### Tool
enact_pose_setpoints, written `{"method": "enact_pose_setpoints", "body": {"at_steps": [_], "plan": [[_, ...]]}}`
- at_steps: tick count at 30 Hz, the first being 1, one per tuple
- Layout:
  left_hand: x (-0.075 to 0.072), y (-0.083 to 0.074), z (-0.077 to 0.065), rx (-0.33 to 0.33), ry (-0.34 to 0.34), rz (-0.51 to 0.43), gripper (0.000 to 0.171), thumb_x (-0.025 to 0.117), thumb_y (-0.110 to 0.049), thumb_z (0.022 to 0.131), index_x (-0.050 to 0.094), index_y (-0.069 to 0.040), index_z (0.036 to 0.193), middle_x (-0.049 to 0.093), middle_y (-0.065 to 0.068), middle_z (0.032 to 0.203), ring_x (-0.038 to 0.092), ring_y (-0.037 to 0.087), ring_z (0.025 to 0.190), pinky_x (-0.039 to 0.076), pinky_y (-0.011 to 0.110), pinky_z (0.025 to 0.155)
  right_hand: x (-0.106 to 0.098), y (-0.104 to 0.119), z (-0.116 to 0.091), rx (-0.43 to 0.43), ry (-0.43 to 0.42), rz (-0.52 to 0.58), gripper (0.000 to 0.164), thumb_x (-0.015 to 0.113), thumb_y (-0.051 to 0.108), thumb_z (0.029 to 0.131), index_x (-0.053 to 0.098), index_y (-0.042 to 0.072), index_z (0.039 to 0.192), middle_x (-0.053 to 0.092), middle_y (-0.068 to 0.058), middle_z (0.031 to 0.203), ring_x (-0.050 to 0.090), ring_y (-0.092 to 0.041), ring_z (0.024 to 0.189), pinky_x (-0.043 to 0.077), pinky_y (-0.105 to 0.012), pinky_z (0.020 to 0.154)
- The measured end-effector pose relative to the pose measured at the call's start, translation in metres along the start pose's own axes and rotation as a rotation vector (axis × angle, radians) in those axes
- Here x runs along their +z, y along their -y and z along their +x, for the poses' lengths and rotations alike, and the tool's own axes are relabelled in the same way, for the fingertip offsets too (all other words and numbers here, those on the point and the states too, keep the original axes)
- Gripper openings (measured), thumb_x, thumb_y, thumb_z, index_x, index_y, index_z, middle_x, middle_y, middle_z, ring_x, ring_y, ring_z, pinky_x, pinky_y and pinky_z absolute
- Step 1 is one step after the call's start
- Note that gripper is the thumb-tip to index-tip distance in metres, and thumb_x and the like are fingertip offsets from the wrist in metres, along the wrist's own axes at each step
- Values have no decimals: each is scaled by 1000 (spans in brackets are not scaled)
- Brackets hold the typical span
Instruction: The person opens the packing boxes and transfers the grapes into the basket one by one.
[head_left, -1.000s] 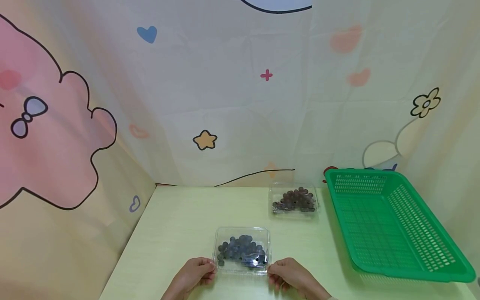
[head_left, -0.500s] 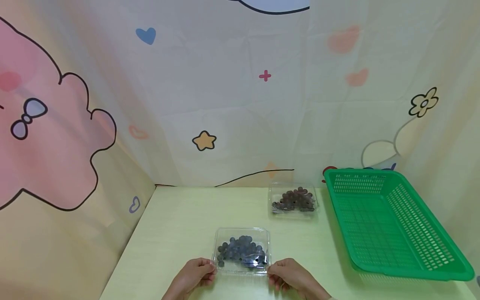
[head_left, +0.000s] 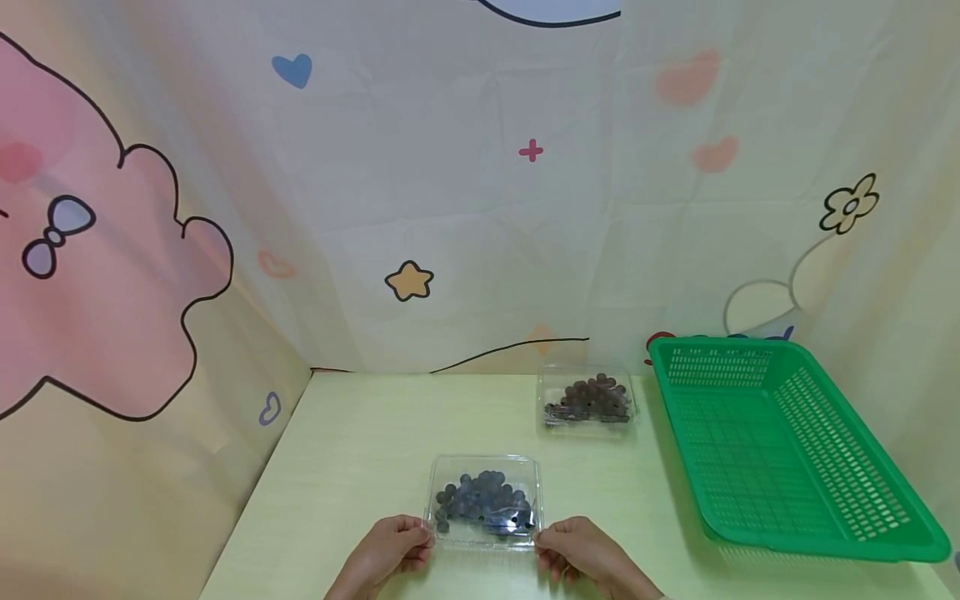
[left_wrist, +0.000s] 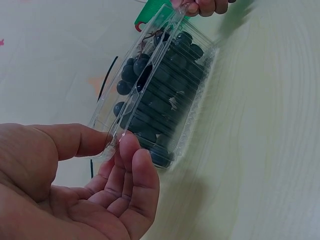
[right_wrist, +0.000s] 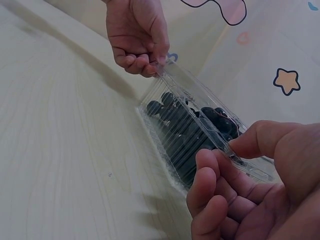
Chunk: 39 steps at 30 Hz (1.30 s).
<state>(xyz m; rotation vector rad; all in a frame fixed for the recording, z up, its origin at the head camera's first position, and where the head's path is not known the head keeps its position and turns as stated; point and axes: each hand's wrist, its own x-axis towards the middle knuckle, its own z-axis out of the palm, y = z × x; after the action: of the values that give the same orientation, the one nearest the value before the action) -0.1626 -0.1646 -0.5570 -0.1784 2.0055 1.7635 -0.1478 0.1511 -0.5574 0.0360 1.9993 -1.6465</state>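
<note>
A clear plastic clamshell box (head_left: 457, 532) of dark grapes (head_left: 483, 497) sits near the front of the table, its lid down over the fruit. My left hand (head_left: 386, 550) pinches the rim at its near left corner between thumb and forefinger. At the near right corner, my right hand (head_left: 585, 546) pinches the same rim. In the left wrist view, the left thumb and fingertips (left_wrist: 129, 145) meet on the lip where lid and base join. The right wrist view shows the right hand (right_wrist: 250, 185) pinching that lip, its other fingers loosely curled below.
A second clear box of reddish grapes (head_left: 592, 400) stands farther back, near the printed curtain (head_left: 480, 208). To the right, a large green plastic basket (head_left: 750, 458) with slotted walls runs along the table's side. The pale wooden tabletop (head_left: 337, 450) ends at the curtain.
</note>
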Motion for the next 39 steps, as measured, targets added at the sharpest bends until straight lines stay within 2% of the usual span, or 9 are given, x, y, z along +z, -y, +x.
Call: {"method": "enact_pose_setpoints", "body": {"at_steps": [21, 33, 39], "plan": [[2, -2, -2, 23, -14, 11, 12, 58, -5, 102, 61, 6, 102, 68, 7, 88, 61, 11, 71, 56, 26, 67, 1, -1, -1, 3, -34, -30, 28, 65, 26, 100, 71, 3, 84, 63, 3, 68, 56, -10, 57, 41, -24, 55], [3, -2, 2, -8, -53, 35, 10, 59, -4, 101, 62, 6, 102, 68, 9, 88, 62, 13, 72, 57, 27, 68, 1, 1, -7, -89, -87, -100, 32, 68, 26, 99, 70, -2, 82, 65, 1, 67, 56, -12, 57, 43, -26, 54], [3, -2, 3, 4, -52, 14, 13, 59, -3, 100, 60, 9, 105, 67, 9, 89, 63, 13, 74, 58, 29, 70, 3, 4, -9, -112, -155, -174, 33, 71, 27, 97, 70, -1, 78, 64, 0, 65, 52, -12, 55, 45, -27, 52]]}}
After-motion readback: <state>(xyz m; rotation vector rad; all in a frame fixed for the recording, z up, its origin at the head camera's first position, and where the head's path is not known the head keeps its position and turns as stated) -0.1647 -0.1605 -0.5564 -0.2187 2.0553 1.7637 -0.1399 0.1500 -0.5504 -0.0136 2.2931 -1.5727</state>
